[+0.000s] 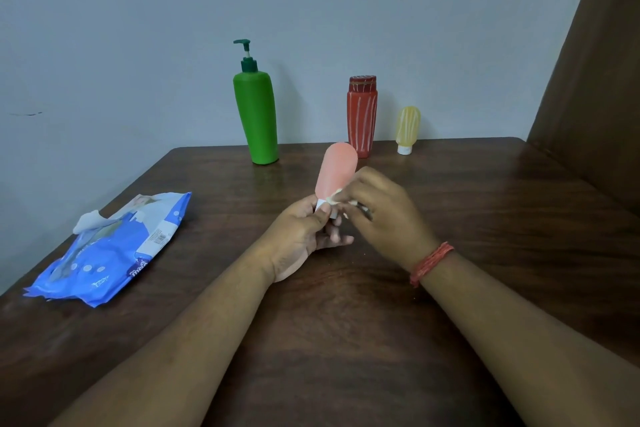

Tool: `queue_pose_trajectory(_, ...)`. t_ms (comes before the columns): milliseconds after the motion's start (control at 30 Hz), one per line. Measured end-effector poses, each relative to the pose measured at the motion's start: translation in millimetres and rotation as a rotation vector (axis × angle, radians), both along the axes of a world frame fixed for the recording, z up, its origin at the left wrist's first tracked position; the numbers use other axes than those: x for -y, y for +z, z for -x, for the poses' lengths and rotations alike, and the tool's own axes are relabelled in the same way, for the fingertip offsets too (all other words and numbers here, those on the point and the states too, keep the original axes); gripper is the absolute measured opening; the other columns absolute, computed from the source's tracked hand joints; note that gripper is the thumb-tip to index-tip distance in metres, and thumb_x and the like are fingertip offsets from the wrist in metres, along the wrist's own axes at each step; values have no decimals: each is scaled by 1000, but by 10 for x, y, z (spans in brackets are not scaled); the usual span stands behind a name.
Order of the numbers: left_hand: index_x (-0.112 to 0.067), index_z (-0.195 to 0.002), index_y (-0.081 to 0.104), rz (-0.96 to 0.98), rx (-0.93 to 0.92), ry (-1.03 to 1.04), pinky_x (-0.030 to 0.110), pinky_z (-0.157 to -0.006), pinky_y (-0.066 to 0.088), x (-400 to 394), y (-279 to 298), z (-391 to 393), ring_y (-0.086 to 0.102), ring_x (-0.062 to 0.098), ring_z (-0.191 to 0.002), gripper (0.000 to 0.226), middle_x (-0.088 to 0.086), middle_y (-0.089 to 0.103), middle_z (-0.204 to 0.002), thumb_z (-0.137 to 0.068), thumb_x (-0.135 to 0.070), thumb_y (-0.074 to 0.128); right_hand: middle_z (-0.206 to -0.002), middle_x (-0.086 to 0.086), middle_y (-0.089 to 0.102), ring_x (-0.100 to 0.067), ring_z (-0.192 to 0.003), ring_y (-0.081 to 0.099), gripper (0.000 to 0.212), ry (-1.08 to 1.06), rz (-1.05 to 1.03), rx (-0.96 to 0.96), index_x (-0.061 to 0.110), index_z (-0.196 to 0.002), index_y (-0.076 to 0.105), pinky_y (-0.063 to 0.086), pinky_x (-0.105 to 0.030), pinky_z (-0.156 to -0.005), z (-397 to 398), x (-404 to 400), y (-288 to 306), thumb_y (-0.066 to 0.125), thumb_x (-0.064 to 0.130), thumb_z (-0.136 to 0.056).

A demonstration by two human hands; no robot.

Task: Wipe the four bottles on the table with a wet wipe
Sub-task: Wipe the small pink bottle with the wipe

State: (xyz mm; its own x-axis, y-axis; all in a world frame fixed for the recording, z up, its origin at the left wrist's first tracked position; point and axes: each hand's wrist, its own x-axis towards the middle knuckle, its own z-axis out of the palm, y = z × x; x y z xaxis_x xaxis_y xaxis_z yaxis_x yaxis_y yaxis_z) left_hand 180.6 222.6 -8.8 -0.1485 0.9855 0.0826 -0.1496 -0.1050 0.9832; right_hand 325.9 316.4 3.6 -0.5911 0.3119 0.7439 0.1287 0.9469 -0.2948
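Observation:
My left hand (304,232) grips the white cap end of a small pink bottle (336,172), held cap-down above the table's middle. My right hand (377,208) pinches a crumpled wet wipe (334,199) against the bottle just above the cap. Most of the wipe is hidden under my fingers. At the back of the wooden table (346,305) stand a tall green pump bottle (257,114), a red bottle (362,116) with pale stripes, and a small yellow bottle (408,128) resting on its white cap.
A blue pack of wet wipes (114,246) lies at the table's left edge with a wipe sticking out of its opening. A grey wall runs behind the table. A brown panel (595,80) rises at the right.

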Motion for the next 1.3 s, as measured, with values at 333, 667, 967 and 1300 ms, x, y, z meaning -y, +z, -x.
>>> queue_pose_trajectory(333, -11, -114, 57, 41, -440, 138, 36, -94, 56, -3, -44, -44, 74, 20, -85, 16, 7, 62, -75, -106, -21, 47, -93, -6, 59, -21, -86, 56, 17, -80, -264, 71, 8, -97, 75, 51, -33, -65, -26, 0, 100, 74, 0, -81)
queue_pose_trajectory(667, -12, -99, 53, 40, -324, 116, 42, -100, 54, -34, -42, -55, 70, 14, -79, 15, 4, 58, -77, -108, -15, 41, -89, -8, 58, -21, -84, 54, 23, -206, -203, -73, 4, -96, 74, 50, -36, -68, -57, -69, 162, 54, 13, -90)
queue_pose_trajectory(967, -1, -100, 52, -55, -4, 52, 48, -99, 54, -13, -3, -67, 59, 14, -66, 19, 9, 52, -87, -108, -13, 40, -94, -9, 62, -19, -85, 60, 22, -153, -164, -118, 6, -101, 74, 54, -33, -72, -40, -88, 96, 70, -7, -83)
queue_pose_trajectory(1300, -3, -105, 52, 20, -41, -149, 53, -104, 49, 3, -49, -62, 62, 14, -69, 19, 11, 50, -86, -104, -22, 47, -98, -3, 66, -10, -91, 60, 15, -237, 101, -377, 9, -95, 77, 46, -14, -80, -114, -166, 163, 70, -2, -88)
